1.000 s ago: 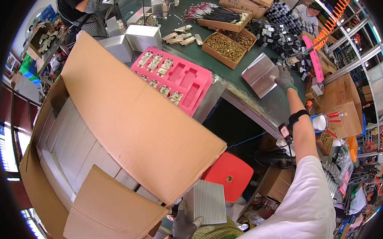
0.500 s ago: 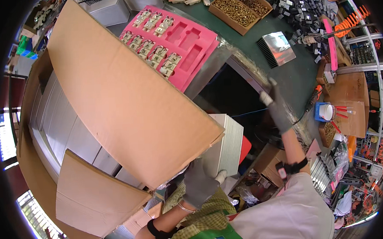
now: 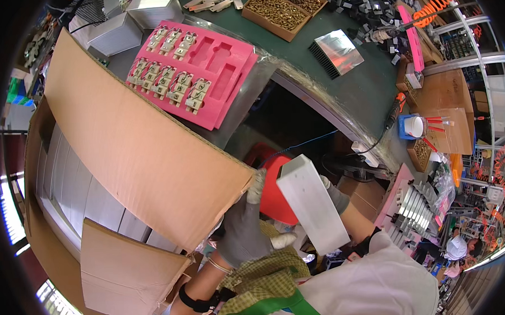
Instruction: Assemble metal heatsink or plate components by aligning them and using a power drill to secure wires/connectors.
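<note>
An aluminium heat sink (image 3: 317,211), its smooth pale face showing, is held tilted in front of my body. My right hand (image 3: 337,197), in a grey glove, grips it from its far right side; most of the fingers are hidden behind the metal. To the left, my left hand (image 3: 244,231), also gloved, is apart from the heat sink with thumb and fingers spread. Its fingertips are beside the corner of a large cardboard flap (image 3: 145,145); I cannot tell whether they touch. That flap belongs to a cardboard box (image 3: 38,223) holding silver metal pieces (image 3: 87,181).
A pink foam tray (image 3: 227,96) with several small assemblies lies on the green bench (image 3: 293,54). Beyond are another heat sink (image 3: 336,53), a carton of brass parts (image 3: 277,13) and black parts (image 3: 358,6). A red stool (image 3: 276,193) stands below. An orange-black screwdriver (image 3: 396,109) lies rightward.
The heat sink has passed from my left hand to my right and turned its smooth face up. My right hand came back from the bench edge; the left let go. The view shifted.
</note>
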{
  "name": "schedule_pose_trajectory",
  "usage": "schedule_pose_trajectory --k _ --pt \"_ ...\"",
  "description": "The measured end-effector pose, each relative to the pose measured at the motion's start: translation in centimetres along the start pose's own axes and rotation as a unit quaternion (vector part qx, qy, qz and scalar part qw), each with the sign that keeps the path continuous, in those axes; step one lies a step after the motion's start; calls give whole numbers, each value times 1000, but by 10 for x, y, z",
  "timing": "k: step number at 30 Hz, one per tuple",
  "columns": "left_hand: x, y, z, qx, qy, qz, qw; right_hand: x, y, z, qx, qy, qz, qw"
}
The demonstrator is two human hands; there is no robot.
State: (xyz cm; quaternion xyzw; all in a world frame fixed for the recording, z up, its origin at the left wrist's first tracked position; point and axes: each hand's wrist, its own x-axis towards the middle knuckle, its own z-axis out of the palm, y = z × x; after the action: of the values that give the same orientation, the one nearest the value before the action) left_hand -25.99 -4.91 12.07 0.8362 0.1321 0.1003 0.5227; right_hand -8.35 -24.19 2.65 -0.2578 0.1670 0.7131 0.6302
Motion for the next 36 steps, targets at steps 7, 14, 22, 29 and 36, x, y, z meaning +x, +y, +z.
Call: schedule_pose_trajectory --k 7,14,22,29,36 --pt "31 -9 7 -332 -229 15 915 -52 19 2 -91 -28 175 980" --pt "18 -10 35 -537 124 -266 791 -41 45 -20 -32 163 -125 978" --pt "61 0 99 -647 255 -263 669 1 37 46 -36 206 -413 886" --pt "32 -38 90 -408 110 -208 882 0 -97 -19 108 103 -502 852" --pt "-84 -115 62 -280 8 -378 882 -2 -233 -116 71 139 -614 773"
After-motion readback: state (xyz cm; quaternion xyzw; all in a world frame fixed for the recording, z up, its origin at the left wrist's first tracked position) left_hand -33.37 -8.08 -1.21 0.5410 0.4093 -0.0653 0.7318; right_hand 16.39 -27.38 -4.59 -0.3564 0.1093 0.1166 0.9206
